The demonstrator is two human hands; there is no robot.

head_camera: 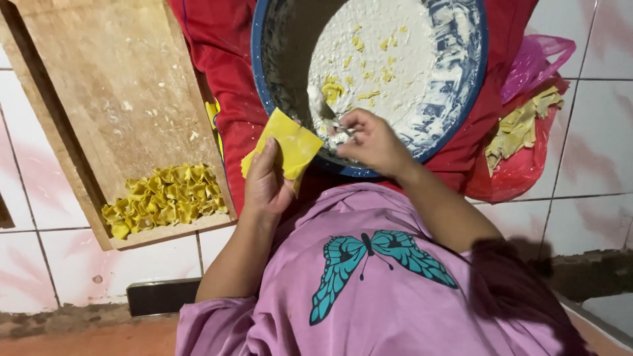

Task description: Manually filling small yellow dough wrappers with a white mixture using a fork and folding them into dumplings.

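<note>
Fingers of left hand (267,181) pinch thin yellow wrapper (290,146); right hand (372,140) grips paste-coated spoon (324,109).

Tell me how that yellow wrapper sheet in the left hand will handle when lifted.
The yellow wrapper looks thin and probably floppy: it bends over the left hand. Likely very light, since fingers alone carry it. It may tear easily, being so thin.
</note>
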